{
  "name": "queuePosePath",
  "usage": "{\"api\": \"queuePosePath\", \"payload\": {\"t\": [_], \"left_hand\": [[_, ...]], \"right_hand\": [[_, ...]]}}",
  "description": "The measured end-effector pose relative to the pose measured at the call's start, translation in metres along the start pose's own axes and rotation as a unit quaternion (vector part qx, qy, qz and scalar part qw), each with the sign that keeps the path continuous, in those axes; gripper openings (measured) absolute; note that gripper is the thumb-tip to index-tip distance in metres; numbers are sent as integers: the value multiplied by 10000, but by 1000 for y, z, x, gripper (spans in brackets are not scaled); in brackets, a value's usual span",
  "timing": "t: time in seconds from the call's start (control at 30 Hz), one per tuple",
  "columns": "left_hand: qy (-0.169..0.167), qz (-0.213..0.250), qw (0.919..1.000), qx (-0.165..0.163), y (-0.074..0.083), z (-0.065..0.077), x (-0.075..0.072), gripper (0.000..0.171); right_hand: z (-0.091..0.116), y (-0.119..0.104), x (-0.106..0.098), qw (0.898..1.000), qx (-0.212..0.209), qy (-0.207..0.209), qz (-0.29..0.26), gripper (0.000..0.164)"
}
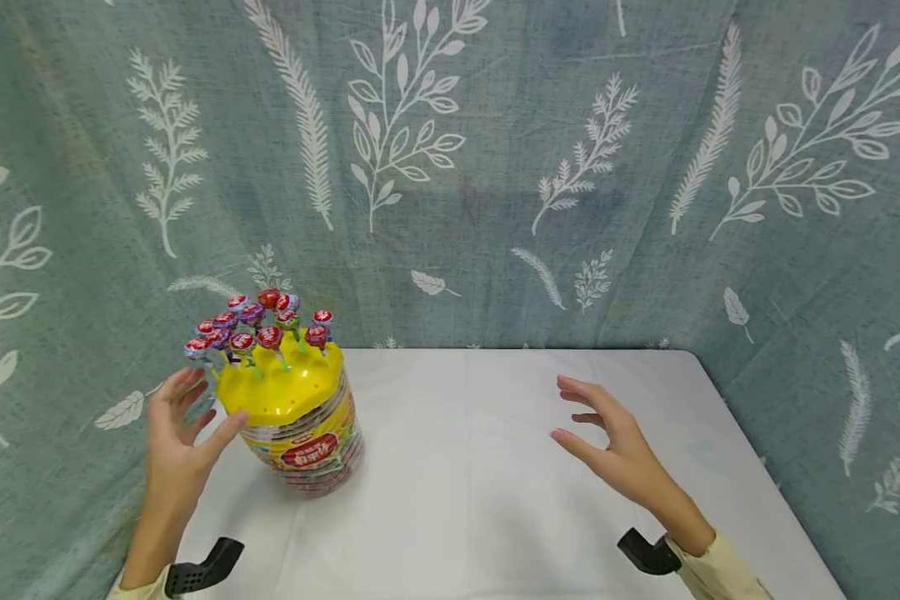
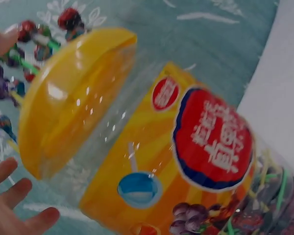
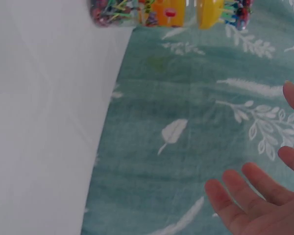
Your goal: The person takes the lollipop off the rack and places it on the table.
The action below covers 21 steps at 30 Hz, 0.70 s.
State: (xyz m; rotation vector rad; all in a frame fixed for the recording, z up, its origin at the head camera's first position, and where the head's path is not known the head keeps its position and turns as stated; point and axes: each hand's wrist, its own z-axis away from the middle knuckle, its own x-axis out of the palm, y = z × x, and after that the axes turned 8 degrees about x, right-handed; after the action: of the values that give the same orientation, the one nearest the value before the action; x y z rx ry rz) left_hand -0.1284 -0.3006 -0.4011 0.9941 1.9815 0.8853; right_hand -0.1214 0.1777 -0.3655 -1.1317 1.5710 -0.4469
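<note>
A clear plastic jar (image 1: 318, 454) with a yellow and red label stands at the left of the table. Its yellow lid (image 1: 281, 398) has small holes, and several wrapped lollipops (image 1: 269, 337) stick up from them. More lollipops (image 2: 257, 200) show through the jar's wall in the left wrist view. My left hand (image 1: 183, 446) is beside the lid, thumb and fingers spread; in the left wrist view the fingertips appear apart from the jar. Over the right part of the table my right hand (image 1: 622, 450) hovers with parted fingers, holding nothing.
The table (image 1: 450, 467) has a white cover. Green-grey cloth (image 1: 495, 167) with white leaf prints hangs behind it and along both sides. A black wrist mount (image 1: 204, 568) sits on the left wrist, with another (image 1: 648, 552) on the right.
</note>
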Motion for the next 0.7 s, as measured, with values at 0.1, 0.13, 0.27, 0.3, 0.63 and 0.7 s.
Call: {"api": "queuePosePath", "payload": {"t": [0.1,0.13,0.27,0.3,0.63,0.7], "left_hand": [[-572,168,9981,-130,-11,-11,-1,86],[-740,277,9968,-136,-15,-13,0,86],[-1188,724,9902,-122,-22,-21,2,83],[-1265,740,9891,-141,-23,-22,3,82],[-1535,650,9859,-134,-34,-26,4,75],[-1477,711,9864,-135,-36,-26,5,75]], "right_hand": [[-12,-2,8,9995,-134,-56,-279,59],[-16,-5,11,9992,-169,-60,-359,59],[-31,-20,24,9970,-324,-82,-694,54],[-35,-23,28,9964,-351,-92,-766,54],[-72,-44,71,9889,-357,-492,-1355,46],[-79,-47,79,9875,-400,-551,-1421,46]]}}
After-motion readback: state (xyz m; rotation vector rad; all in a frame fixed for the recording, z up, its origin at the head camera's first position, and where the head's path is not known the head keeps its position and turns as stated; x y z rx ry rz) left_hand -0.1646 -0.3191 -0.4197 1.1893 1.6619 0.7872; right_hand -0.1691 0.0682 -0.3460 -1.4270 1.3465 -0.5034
